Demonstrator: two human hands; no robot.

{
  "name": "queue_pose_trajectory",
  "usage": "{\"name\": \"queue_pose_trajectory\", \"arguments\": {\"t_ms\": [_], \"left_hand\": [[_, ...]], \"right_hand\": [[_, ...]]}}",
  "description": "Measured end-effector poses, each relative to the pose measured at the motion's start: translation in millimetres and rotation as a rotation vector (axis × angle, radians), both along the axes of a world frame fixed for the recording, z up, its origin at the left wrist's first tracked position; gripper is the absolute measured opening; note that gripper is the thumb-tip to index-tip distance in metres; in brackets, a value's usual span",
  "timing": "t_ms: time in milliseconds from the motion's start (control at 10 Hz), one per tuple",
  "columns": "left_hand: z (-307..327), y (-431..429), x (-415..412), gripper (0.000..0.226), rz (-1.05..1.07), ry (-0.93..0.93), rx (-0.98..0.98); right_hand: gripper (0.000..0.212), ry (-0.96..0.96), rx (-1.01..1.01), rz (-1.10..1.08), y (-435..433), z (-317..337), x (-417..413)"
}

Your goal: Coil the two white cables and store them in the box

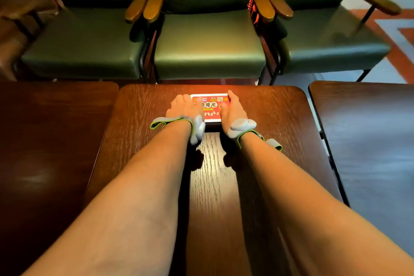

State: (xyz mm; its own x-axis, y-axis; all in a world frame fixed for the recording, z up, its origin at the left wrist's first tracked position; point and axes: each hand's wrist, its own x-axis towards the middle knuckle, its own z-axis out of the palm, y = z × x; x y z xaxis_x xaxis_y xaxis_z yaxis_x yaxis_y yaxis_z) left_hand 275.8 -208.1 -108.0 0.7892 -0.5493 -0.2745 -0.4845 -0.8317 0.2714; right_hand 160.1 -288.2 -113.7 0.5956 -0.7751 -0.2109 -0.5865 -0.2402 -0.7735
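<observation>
1. Left grip (182, 107) clasped on the left edge of the flat red rectangular box with a printed lid (211, 105), fingers curled over that edge. Right grip (233, 111) laid along the right edge, thumb on the lid, fingers reaching to the far corner. Both holding the box and nothing else.
2. Box lying flat on the dark brown wooden tabletop (212, 175), near its far edge, lid on and level as far as visible.
3. Two white cables nowhere in view; impossible to tell whether coiled inside under the lid or somewhere out of sight.
4. Probably a step with the lid: either seating it at the end or lifting it at the start. Cannot decide which from this view.
5. For seating: press evenly with both thumbs, near side and far side together, then check the rim for a pinched loop of cable.
6. For lifting: keep the base down with the fingertips and raise the lid straight, not tilted, to avoid sliding the box toward the green padded armchairs (208, 47) behind.
</observation>
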Motion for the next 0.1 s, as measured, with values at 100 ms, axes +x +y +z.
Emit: {"name": "queue_pose_trajectory", "arguments": {"t_ms": [100], "left_hand": [[23.9,12.1,7.6,0.055,0.132,0.246,-0.101]], "right_hand": [[0.061,0.135,0.021,0.024,-3.8,28.1,-3.1]]}}
